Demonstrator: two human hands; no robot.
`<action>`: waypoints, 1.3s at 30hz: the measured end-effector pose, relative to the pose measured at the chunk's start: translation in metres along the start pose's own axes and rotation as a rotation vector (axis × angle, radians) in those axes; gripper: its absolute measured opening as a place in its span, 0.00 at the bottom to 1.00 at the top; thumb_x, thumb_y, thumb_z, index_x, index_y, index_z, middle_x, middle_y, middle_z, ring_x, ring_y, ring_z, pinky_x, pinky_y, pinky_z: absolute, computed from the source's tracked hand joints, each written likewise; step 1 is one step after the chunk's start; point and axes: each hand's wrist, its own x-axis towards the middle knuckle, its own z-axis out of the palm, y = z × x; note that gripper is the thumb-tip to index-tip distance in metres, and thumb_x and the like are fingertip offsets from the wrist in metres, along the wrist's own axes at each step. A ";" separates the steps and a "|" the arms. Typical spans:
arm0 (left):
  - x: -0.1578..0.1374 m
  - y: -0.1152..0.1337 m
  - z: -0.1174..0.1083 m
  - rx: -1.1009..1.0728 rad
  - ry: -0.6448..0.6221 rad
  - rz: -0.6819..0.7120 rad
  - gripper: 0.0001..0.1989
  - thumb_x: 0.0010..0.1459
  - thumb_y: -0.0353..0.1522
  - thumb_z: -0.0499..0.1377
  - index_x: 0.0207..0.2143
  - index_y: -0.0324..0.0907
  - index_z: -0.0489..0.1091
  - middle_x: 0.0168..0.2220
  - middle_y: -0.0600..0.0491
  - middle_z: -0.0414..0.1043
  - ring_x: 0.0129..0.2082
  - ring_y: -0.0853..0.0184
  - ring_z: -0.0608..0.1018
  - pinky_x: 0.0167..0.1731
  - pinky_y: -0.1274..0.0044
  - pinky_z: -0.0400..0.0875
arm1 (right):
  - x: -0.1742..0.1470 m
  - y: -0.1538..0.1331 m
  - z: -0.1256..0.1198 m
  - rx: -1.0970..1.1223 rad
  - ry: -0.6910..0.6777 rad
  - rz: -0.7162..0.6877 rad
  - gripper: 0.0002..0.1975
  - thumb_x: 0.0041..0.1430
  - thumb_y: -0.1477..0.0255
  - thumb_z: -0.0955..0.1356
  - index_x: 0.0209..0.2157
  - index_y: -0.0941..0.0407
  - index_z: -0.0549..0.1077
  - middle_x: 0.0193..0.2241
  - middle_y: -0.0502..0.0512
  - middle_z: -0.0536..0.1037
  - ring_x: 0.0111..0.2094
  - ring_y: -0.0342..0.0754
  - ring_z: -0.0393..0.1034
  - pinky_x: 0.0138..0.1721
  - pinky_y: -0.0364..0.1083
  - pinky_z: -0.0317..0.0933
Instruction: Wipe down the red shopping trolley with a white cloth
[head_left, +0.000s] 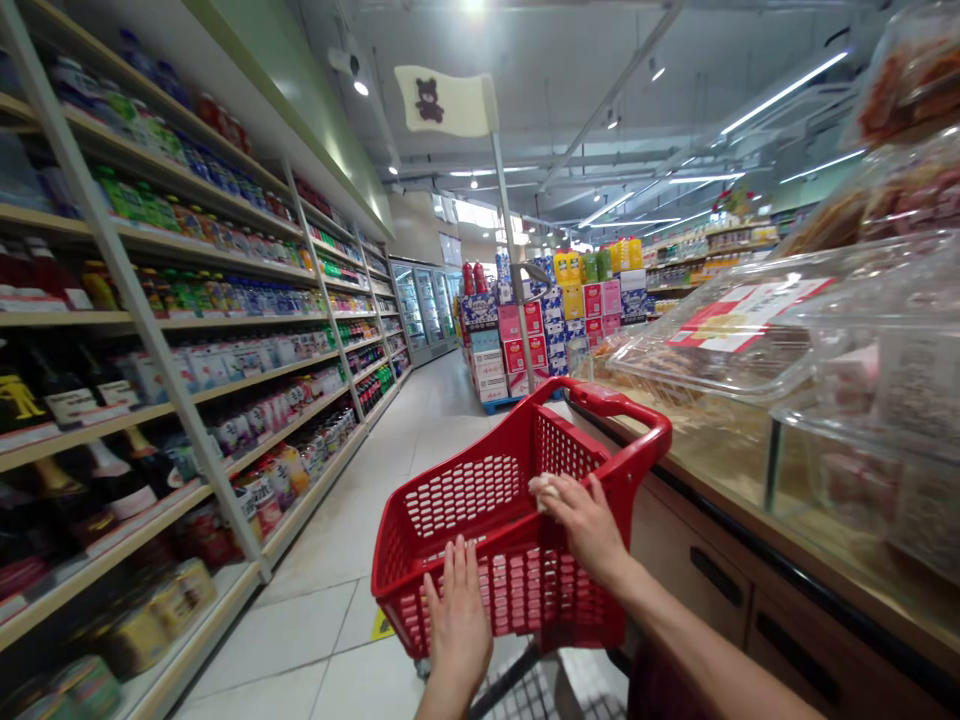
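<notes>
A red plastic shopping cart basket (465, 495) with perforated walls stands right in front of me, its inside bare where I can see it. My left hand (459, 615) lies flat, fingers stretched out, at the near side wall below the rim. Over the near rim reaches my right hand (585, 525), its fingers closed on a crumpled white cloth (541, 488) that may be a tissue. The cloth is mostly covered by the fingers. The cart's red handle (626, 408) rises beyond that hand.
Shelves (232, 395) of bottles and cartons line the left side. A wooden counter (705, 580) with clear food packages (720, 340) borders the cart on the right. Stacked boxes (525, 350) and a pole with a bear flag (448, 100) stand ahead. A tiled aisle (405, 440) runs between.
</notes>
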 end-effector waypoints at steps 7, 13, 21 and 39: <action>0.000 0.005 -0.006 -0.043 -0.021 -0.020 0.35 0.43 0.23 0.46 0.57 0.37 0.46 0.60 0.48 0.44 0.59 0.60 0.50 0.53 0.58 0.50 | 0.015 0.117 -0.054 -0.244 0.151 0.301 0.20 0.52 0.79 0.58 0.46 0.51 0.68 0.48 0.56 0.68 0.47 0.52 0.61 0.52 0.60 0.39; 0.000 0.004 -0.002 -0.016 -0.006 -0.015 0.34 0.44 0.24 0.46 0.57 0.37 0.46 0.60 0.48 0.44 0.59 0.59 0.49 0.53 0.58 0.50 | 0.002 0.034 -0.021 -0.097 0.061 0.053 0.19 0.53 0.81 0.58 0.41 0.52 0.71 0.48 0.54 0.69 0.50 0.48 0.59 0.51 0.51 0.45; 0.000 0.005 0.001 -0.006 0.009 -0.017 0.34 0.44 0.22 0.45 0.57 0.37 0.45 0.60 0.48 0.44 0.59 0.59 0.48 0.53 0.58 0.50 | 0.008 0.062 -0.034 -0.137 0.055 0.126 0.20 0.52 0.83 0.58 0.43 0.53 0.70 0.48 0.55 0.69 0.49 0.49 0.60 0.52 0.54 0.42; 0.001 0.006 -0.004 -0.048 -0.027 -0.035 0.34 0.44 0.22 0.45 0.57 0.36 0.44 0.60 0.47 0.42 0.59 0.59 0.49 0.53 0.57 0.49 | 0.007 0.048 -0.026 -0.137 0.039 0.194 0.22 0.51 0.82 0.58 0.45 0.52 0.69 0.51 0.57 0.66 0.51 0.53 0.58 0.52 0.58 0.41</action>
